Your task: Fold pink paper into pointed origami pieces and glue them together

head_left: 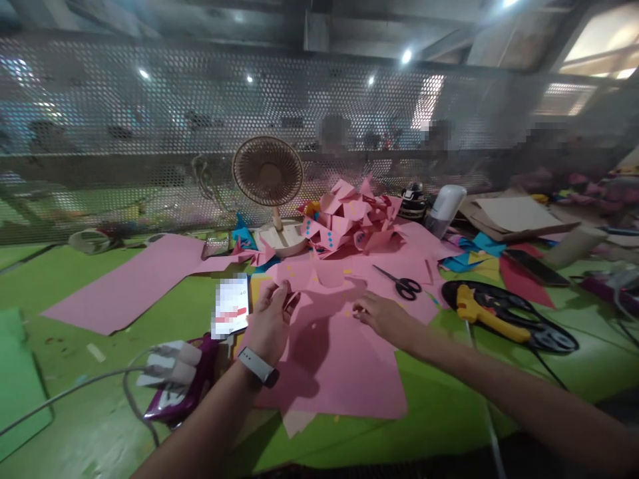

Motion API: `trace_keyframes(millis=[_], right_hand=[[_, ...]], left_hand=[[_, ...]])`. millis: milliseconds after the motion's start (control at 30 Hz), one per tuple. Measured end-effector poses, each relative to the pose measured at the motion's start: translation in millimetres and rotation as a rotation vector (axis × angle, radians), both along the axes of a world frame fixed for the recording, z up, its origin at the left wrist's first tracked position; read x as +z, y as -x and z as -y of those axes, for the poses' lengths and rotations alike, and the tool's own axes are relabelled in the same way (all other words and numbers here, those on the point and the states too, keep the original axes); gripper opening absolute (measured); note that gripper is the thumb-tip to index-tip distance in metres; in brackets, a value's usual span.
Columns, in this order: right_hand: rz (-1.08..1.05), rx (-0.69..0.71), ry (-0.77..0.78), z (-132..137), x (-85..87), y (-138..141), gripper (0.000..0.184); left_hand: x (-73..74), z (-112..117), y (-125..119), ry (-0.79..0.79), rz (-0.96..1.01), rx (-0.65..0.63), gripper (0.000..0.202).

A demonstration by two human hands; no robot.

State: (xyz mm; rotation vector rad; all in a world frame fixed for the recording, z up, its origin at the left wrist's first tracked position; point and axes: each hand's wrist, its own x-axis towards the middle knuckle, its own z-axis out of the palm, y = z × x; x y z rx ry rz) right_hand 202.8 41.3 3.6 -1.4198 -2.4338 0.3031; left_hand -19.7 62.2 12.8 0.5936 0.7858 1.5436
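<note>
A green table (449, 399) is strewn with pink paper. My left hand (272, 319), with a watch on its wrist, is raised and pinches the edge of a folded piece of pink paper (304, 286). My right hand (382, 318) lies palm down on the large pink sheets (339, 359) in front of me, fingers pressed on the paper. Black-handled scissors (402, 285) lie just beyond the right hand. A heap of folded pink paper shapes (354, 216) with blue dots sits further back.
A small fan (269, 176) stands behind the heap. A phone (231, 305) lies left of my left hand, a purple iron (182, 382) with a cord below it. A yellow glue gun (486, 313) rests on a black tray at right. Mesh fencing runs behind.
</note>
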Motion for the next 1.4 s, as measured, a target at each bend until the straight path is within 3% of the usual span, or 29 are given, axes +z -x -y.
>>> trace_keyframes(millis=[267, 433, 500, 700, 867, 1100, 1400], right_hand=[[0.194, -0.01, -0.106, -9.9, -27.6, 7.3, 0.019], [-0.085, -0.001, -0.012, -13.4, -25.0, 6.2, 0.014], [-0.266, -0.029, 0.109, -13.6, -16.4, 6.5, 0.011], [-1.037, -0.133, 0.687, -12.0, 5.4, 18.8, 0.022], [-1.325, -0.209, 0.953, -9.4, 12.3, 40.7, 0.027], [-1.361, -0.228, 0.966, -16.1, 1.9, 62.3, 0.026], [-1.349, -0.269, 0.961, -17.7, -3.9, 68.7, 0.021]], left_hand=[[-1.6, 1.9, -2.8, -0.006, 0.016, -0.016, 0.025], [0.0, 4.5, -3.7, -0.032, 0.012, -0.027, 0.026], [0.7, 5.8, -4.0, -0.042, 0.0, -0.048, 0.025], [-2.9, 8.6, -6.1, -0.015, -0.015, -0.098, 0.024], [-7.7, 13.5, -9.7, 0.02, -0.008, -0.101, 0.031], [-6.5, 21.9, -13.8, 0.036, 0.02, -0.126, 0.045], [-9.0, 20.3, -12.6, 0.008, 0.017, -0.143, 0.048]])
